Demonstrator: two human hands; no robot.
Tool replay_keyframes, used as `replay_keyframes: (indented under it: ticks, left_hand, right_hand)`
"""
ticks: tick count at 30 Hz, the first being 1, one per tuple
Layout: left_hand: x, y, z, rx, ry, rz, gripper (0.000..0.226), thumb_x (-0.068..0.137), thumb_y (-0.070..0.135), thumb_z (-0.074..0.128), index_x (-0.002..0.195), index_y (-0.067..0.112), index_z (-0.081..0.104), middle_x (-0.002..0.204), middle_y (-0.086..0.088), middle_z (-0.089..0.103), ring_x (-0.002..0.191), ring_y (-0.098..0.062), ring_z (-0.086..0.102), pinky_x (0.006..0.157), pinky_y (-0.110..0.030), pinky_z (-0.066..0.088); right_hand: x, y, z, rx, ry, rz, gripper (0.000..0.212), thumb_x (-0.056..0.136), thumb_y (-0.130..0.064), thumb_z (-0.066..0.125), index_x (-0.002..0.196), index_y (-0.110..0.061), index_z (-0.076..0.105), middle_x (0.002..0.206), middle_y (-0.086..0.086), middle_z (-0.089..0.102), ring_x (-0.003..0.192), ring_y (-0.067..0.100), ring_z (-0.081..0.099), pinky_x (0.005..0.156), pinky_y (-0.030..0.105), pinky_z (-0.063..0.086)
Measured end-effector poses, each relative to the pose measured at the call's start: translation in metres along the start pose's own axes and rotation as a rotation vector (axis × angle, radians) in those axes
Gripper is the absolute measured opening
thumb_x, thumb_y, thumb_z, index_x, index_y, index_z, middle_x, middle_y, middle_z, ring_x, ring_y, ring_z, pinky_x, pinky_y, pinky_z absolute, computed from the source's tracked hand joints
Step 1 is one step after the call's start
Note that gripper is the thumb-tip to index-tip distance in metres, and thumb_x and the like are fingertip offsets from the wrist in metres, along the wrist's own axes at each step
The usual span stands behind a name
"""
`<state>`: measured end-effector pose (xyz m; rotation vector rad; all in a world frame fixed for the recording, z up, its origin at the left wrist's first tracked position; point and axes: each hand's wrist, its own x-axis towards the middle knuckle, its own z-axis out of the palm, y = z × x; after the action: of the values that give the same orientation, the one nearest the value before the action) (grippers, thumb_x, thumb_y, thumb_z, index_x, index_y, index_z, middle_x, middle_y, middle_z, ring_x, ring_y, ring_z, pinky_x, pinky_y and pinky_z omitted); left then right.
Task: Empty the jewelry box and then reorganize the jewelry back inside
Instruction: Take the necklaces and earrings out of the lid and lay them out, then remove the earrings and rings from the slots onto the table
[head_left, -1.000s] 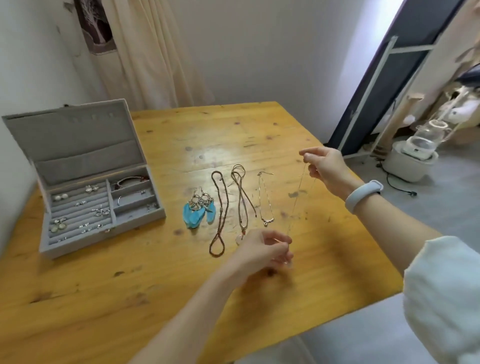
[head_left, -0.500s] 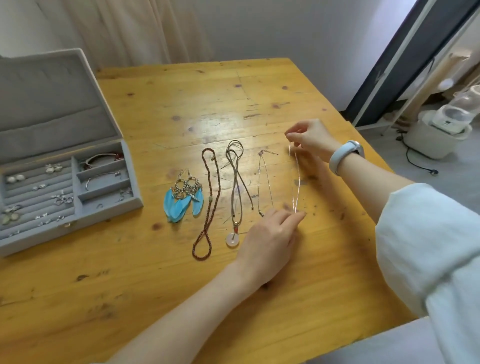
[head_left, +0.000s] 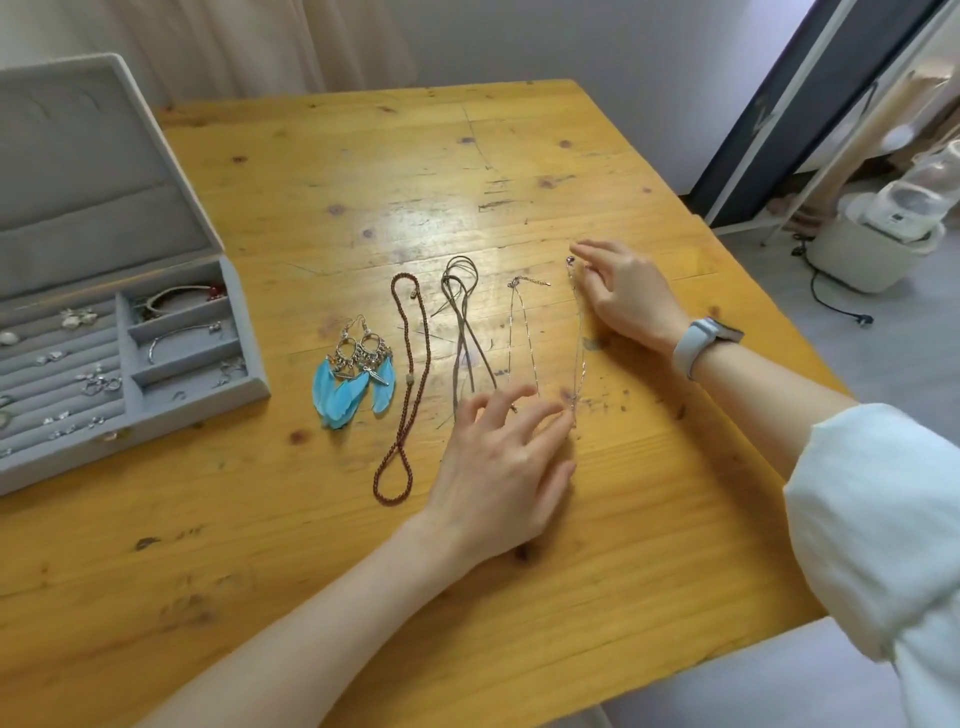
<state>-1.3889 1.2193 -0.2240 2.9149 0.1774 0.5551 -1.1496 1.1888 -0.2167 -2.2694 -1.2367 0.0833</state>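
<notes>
The scratched wooden bench (head_left: 363, 171) carries an open grey jewelry box (head_left: 119, 332), cut off at the left. Left hand (head_left: 504, 467) hides the cord necklace's (head_left: 462, 322) pendant; right hand (head_left: 628, 296) hovers beside the thin chain (head_left: 579, 332). Both grips released.

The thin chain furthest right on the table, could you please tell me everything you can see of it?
The thin chain is a fine, pale, metallic-looking necklace, laid out flat and nearly straight on the wooden table, running away from the person. It is the rightmost in the row, beside another fine chain. A small dark clasp or bead sits at its far end, by the right hand, whose fingers are spread. The left hand touches its near end with relaxed fingertips. Link detail is too fine to see.
</notes>
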Motion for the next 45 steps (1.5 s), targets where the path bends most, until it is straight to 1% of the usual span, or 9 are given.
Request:
replay_keyframes:
  ticks: [5,9,13,21,26,30,35,41,45]
  left_hand:
    - [-0.008,0.005,-0.001,0.009,-0.061,0.085,0.038,0.084,0.038,0.046,0.110,0.017,0.063,0.112,0.004,0.063,0.114,-0.021,0.047,0.094,-0.040,0.030]
    - [-0.007,0.008,0.002,0.001,-0.083,0.146,0.040,0.083,0.039,0.047,0.114,0.017,0.061,0.110,0.002,0.061,0.111,-0.021,0.047,0.094,-0.041,0.030]
    - [-0.005,0.008,0.003,0.009,-0.130,0.155,0.045,0.084,0.039,0.042,0.120,0.017,0.056,0.112,-0.001,0.059,0.110,-0.023,0.046,0.094,-0.041,0.030]
    - [-0.007,0.006,0.001,-0.017,-0.107,0.155,0.045,0.081,0.038,0.049,0.124,0.022,0.053,0.111,-0.003,0.056,0.102,-0.019,0.050,0.094,-0.041,0.029]
    - [-0.016,-0.004,-0.012,-0.057,-0.002,0.114,0.035,0.081,0.032,0.052,0.114,0.021,0.057,0.109,-0.001,0.059,0.102,-0.018,0.053,0.099,-0.040,0.027]
    - [-0.027,-0.041,-0.041,-0.077,0.160,-0.034,0.029,0.080,0.024,0.050,0.107,0.020,0.062,0.103,0.000,0.061,0.096,-0.016,0.053,0.092,-0.034,0.031]
    - [-0.063,-0.113,-0.091,0.024,0.217,-0.321,0.034,0.080,0.026,0.045,0.106,0.016,0.065,0.101,-0.003,0.062,0.096,-0.016,0.055,0.086,-0.031,0.037]
    - [-0.123,-0.190,-0.142,0.147,0.303,-0.715,0.027,0.081,0.017,0.051,0.103,0.015,0.067,0.098,-0.003,0.063,0.092,-0.023,0.058,0.079,-0.037,0.040]
    - [-0.145,-0.237,-0.155,0.280,0.263,-0.919,0.031,0.083,0.013,0.057,0.113,0.015,0.063,0.115,-0.010,0.055,0.108,-0.029,0.049,0.088,-0.042,0.038]
  right_hand:
    - [-0.014,0.009,0.005,-0.275,-0.232,-0.036,0.048,0.098,-0.028,0.027,0.144,-0.019,0.020,0.153,-0.004,0.018,0.141,0.010,0.011,0.115,0.041,0.004]
    - [-0.010,0.007,0.000,-0.360,-0.326,-0.014,0.048,0.099,-0.030,0.019,0.146,-0.022,0.011,0.154,-0.008,0.008,0.142,0.009,0.003,0.114,0.047,-0.001]
    - [-0.006,0.007,-0.004,-0.383,-0.357,-0.015,0.048,0.099,-0.031,0.018,0.146,-0.023,0.010,0.154,-0.008,0.008,0.142,0.011,0.002,0.114,0.049,-0.002]
    - [-0.022,-0.010,-0.007,-0.140,-0.129,-0.018,0.045,0.097,-0.024,0.032,0.141,-0.013,0.027,0.149,0.006,0.029,0.138,0.018,0.026,0.113,0.041,0.017]
    - [-0.030,-0.046,-0.002,0.005,0.027,-0.082,0.030,0.091,-0.008,0.043,0.118,-0.007,0.056,0.123,0.010,0.058,0.117,0.024,0.050,0.101,0.040,0.038]
    - [-0.029,-0.102,0.014,0.153,0.011,-0.172,0.027,0.086,-0.002,0.047,0.110,-0.006,0.061,0.105,0.008,0.066,0.101,0.021,0.058,0.091,0.036,0.046]
    - [-0.019,-0.182,0.044,0.326,-0.038,-0.275,0.029,0.084,0.003,0.048,0.108,-0.005,0.062,0.100,0.008,0.068,0.092,0.016,0.063,0.085,0.029,0.049]
    - [-0.002,-0.262,0.096,0.295,-0.136,-0.393,0.025,0.087,-0.002,0.049,0.107,-0.006,0.063,0.096,0.009,0.067,0.089,0.023,0.058,0.082,0.033,0.047]
    - [0.018,-0.312,0.136,0.227,-0.136,-0.446,0.023,0.090,-0.012,0.049,0.108,-0.011,0.064,0.098,0.008,0.063,0.096,0.024,0.051,0.082,0.035,0.043]
